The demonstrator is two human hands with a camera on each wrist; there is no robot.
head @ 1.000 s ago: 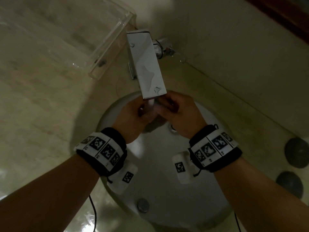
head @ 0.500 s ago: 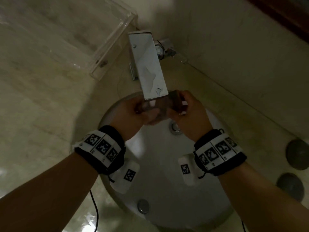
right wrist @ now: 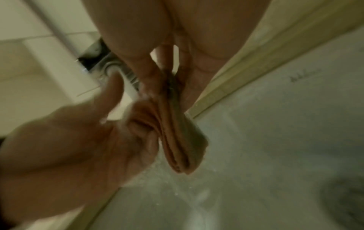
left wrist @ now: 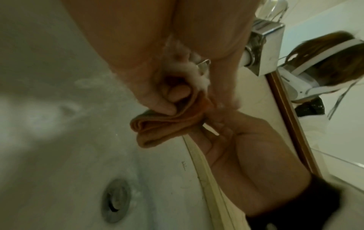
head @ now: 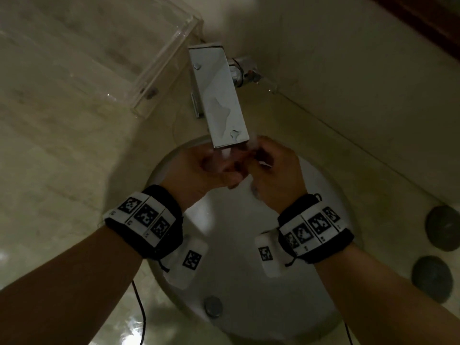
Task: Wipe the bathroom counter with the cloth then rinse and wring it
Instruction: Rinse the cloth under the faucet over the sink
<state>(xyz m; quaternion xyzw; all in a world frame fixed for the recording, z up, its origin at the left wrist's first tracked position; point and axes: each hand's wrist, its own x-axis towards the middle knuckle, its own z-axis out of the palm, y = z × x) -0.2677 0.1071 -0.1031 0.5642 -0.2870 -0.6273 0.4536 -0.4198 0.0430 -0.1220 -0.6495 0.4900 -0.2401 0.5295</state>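
Both hands together under the spout, over the far side of the basin. Left hand (head: 196, 170) has fingers curled, pinching one end of the folded orange-brown cloth (left wrist: 163, 124) between thumb and fingertips; right hand (head: 276, 170) grips the other end, fingers closed round the folds. From the right-wrist view the cloth (right wrist: 177, 140) hangs in a tight bundle of layers between the two grips, clear of the basin floor. Change over the last second: the hands have crept a little farther in beneath the faucet (head: 219, 95) and drawn closer, and the dark bundle that showed between them half a second ago is now largely hidden under the spout, from the head view. White frothy water (left wrist: 189, 68) runs over the left hand's knuckles and onto the cloth, so the tap is on. Judgement: this is the rinse, the wiping part presumably finished; the wring is not yet begun, as the cloth shows folds, not a twist. Outward: white sink (head: 224, 282) with a metal drain (left wrist: 116, 200) near its middle and droplets on the bowl; marble counter (head: 62, 158) around it; a clear acrylic tray (head: 159, 78) far left of the faucet; two dark round stones (head: 443, 230) on the counter at right.
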